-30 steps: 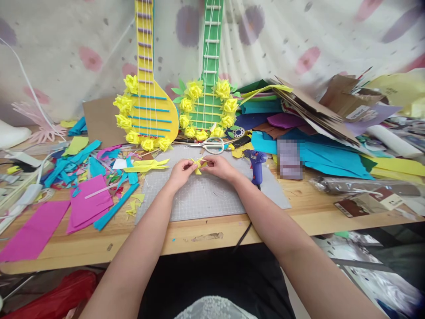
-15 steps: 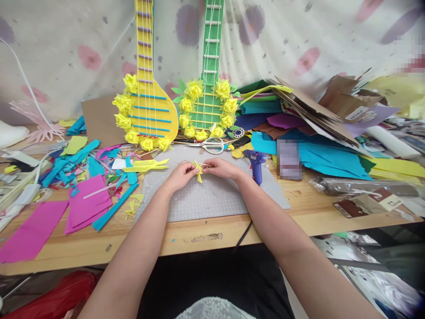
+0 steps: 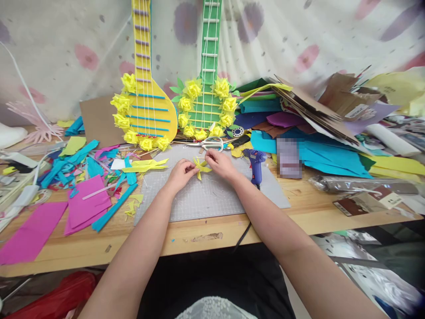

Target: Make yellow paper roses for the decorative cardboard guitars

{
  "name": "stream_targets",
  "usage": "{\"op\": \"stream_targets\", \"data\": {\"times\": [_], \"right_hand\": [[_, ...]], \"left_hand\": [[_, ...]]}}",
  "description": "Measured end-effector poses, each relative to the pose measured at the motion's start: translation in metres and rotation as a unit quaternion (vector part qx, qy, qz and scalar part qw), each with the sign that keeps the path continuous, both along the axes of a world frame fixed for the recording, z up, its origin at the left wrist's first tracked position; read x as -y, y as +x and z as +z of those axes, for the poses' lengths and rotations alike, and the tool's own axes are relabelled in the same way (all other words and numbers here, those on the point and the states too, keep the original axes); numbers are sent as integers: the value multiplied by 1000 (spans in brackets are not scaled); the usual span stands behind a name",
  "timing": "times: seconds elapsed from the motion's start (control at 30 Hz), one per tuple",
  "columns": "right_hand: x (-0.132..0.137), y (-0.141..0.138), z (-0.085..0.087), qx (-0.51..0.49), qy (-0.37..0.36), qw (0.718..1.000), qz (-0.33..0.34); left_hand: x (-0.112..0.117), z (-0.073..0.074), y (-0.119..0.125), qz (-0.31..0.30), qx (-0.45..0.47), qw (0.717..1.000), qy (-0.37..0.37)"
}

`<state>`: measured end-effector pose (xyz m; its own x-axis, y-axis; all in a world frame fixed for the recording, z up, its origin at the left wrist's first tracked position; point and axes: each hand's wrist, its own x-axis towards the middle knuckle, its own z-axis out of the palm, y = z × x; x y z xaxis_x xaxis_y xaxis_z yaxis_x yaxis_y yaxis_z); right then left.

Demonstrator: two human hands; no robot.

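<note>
A small yellow paper flower piece [image 3: 201, 167] sits between my two hands above the grey cutting mat [image 3: 206, 197]. My left hand [image 3: 181, 173] pinches its left side with curled fingers. My right hand [image 3: 219, 163] is closed on its upper right part, fingertips close to the scissors [image 3: 210, 143]. A strip of yellow paper petals [image 3: 145, 165] lies on the mat's left corner.
A yellow cardboard guitar [image 3: 146, 106] and a green one [image 3: 206, 102], both ringed with yellow paper flowers, lean on the wall. A blue glue gun [image 3: 255, 165] stands right of my hand. Coloured paper scraps [image 3: 86, 201] cover the left; stacked sheets and cardboard [image 3: 308, 115] fill the right.
My right hand has shifted up and slightly away from me, toward the scissors, still on the yellow piece. The piece has turned between my fingers. My left hand barely moved.
</note>
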<state>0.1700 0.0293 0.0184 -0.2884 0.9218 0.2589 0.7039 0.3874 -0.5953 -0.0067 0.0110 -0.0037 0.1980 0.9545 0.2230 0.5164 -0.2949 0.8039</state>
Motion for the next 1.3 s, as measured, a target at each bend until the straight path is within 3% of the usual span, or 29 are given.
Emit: {"op": "stream_targets", "data": {"times": [0.13,0.33,0.67,0.93,1.3], "right_hand": [[3,-7,-5,13,43,999,17],[4,-9,-4,20,8,1000,20],[5,-13,-6,70,16,997,0],[6,-10,3,94,-16,995,4],[6,-10,-1,121,40,992,4]], "left_hand": [[-1,-2,-1,13,-6,1000,20],[-4,-4,-4,33,20,999,15],[-1,-2,-3,42,-39,997,53],[-3,-2,-4,45,-42,996,57],[-2,-2,-4,54,-40,995,67]]}}
